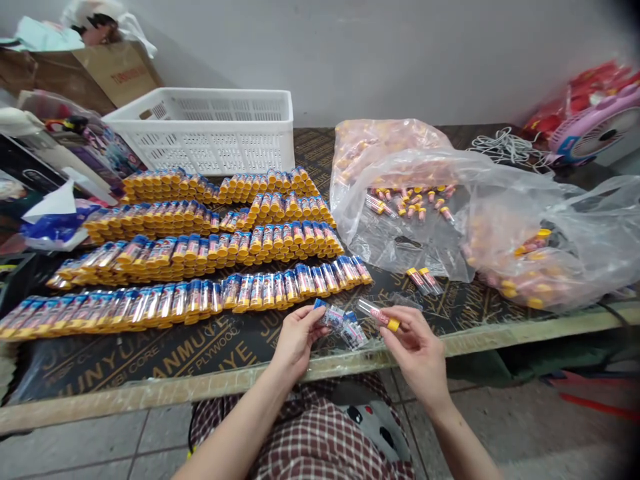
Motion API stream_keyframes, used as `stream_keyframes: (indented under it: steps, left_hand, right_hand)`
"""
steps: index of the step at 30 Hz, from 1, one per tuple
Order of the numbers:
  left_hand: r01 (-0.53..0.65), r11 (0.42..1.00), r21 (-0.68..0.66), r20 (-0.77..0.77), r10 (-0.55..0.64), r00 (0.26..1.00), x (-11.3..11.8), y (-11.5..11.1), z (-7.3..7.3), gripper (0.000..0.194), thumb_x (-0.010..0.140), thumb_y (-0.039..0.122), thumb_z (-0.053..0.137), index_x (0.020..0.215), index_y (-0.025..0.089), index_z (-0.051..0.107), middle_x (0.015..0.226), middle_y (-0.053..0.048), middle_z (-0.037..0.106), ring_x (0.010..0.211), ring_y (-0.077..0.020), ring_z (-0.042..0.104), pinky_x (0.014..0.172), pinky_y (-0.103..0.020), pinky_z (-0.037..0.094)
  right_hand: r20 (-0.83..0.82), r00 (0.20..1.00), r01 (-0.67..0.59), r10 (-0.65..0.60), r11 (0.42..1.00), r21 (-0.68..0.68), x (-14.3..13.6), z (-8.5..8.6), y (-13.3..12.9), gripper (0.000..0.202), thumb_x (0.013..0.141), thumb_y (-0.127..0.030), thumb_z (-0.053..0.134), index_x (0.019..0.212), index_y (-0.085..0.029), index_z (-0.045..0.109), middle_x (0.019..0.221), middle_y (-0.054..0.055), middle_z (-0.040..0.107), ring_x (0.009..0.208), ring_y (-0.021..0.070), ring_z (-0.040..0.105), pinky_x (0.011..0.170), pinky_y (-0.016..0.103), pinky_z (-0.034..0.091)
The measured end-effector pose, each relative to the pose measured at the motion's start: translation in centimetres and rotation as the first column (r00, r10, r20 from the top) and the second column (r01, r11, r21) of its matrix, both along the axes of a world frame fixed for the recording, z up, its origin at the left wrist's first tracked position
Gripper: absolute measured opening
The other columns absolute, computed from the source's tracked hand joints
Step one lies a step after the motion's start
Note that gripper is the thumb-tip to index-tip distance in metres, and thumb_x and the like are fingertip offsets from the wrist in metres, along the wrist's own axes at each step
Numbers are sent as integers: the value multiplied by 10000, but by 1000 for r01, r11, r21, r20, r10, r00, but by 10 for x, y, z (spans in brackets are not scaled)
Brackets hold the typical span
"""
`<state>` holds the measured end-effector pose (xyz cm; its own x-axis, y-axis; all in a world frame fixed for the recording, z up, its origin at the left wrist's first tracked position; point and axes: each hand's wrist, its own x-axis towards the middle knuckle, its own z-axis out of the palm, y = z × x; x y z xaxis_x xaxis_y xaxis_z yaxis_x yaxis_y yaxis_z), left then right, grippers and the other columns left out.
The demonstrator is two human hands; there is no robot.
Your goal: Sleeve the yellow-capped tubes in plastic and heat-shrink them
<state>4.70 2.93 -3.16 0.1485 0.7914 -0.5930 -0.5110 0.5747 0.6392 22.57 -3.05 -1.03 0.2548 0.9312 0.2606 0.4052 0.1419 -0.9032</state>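
My left hand (299, 339) is closed in a pinch on a small blue piece (320, 304), too small to tell whether it is a cap or a label. Beside its fingertips lies a little heap of small blue-and-white printed pieces (353, 331). Between the thumb and fingers of my right hand (413, 347) is a clear tube with a yellow cap (379, 314), tilted, its clear end toward my left hand. Two similar yellow-capped tubes (424, 281) lie just beyond my right hand. Stacked rows of tubes with blue and yellow ends (190, 300) fill the left side of the table.
A white plastic basket (215, 147) stands behind the rows. An opened clear bag (400, 240) spills yellow-capped tubes, with another full bag (515, 267) to its right. At the back right are a white cord (510, 150) and a pink fan (595, 127). The table edge (150, 393) runs close to me.
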Motion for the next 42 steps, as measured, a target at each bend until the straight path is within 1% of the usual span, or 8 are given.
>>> stream_keyframes:
  steps: [9,16,22,25,28,32,36,42]
  left_hand:
    - [-63,998,8,-54,64,997,0,-1,1,361,482,385,827,627,109,645,578,-4,642,521,-87,585,509,-183,464]
    - [-86,993,77,-107,94,990,3,-6,2,342,542,397,796,652,110,644,599,11,632,526,-73,557,530,-190,466]
    - [29,990,136,2,-29,1000,5,-12,14,335,573,343,792,773,139,617,701,5,660,611,-94,596,604,-219,498]
    - [95,988,122,32,-99,995,3,-13,18,390,537,302,818,833,136,626,741,-16,680,617,-103,605,618,-235,502]
    - [236,965,113,28,-241,970,2,-16,20,417,527,311,823,852,103,664,796,-66,693,651,-124,618,634,-248,498]
    - [356,924,137,12,-361,932,2,-21,21,358,608,382,768,807,94,695,718,-53,666,582,-89,564,585,-213,460]
    - [395,912,107,-15,-396,918,2,-24,21,352,570,404,786,722,104,681,625,-19,620,541,-84,537,557,-207,439]
    - [395,915,85,-44,-392,919,4,-26,22,388,541,400,800,758,103,677,653,-31,631,555,-94,552,556,-209,439]
  right_hand:
    - [293,956,-45,-15,979,198,-16,-9,-23,450,798,-89,572,1178,-330,586,1022,72,580,936,240,583,811,436,512]
    - [351,927,-212,129,954,212,-28,-10,-22,573,796,-29,536,1264,-360,521,1033,72,573,931,215,595,771,370,548]
    - [221,936,-299,274,950,89,-25,-15,-20,494,832,-59,466,1242,-324,542,1093,77,537,989,208,577,820,360,530]
    - [245,925,-314,289,947,71,-20,-17,-15,541,801,-52,486,1267,-327,505,1065,71,518,973,201,574,832,359,525]
    - [290,910,-329,298,942,64,-18,-14,-9,705,714,-66,539,1353,-316,381,1264,97,421,1166,268,470,946,455,458]
    - [238,854,-476,462,880,0,-15,-9,1,840,627,-79,531,1402,-266,266,1481,98,203,1329,316,286,1033,524,349]
    - [158,801,-583,578,812,-14,-14,-10,5,853,607,-72,505,1405,-246,256,1396,103,384,1271,280,398,1027,472,381]
    - [97,829,-556,550,830,42,-16,-16,3,859,582,-56,493,1388,-255,275,1333,98,442,1207,262,474,1009,434,414]
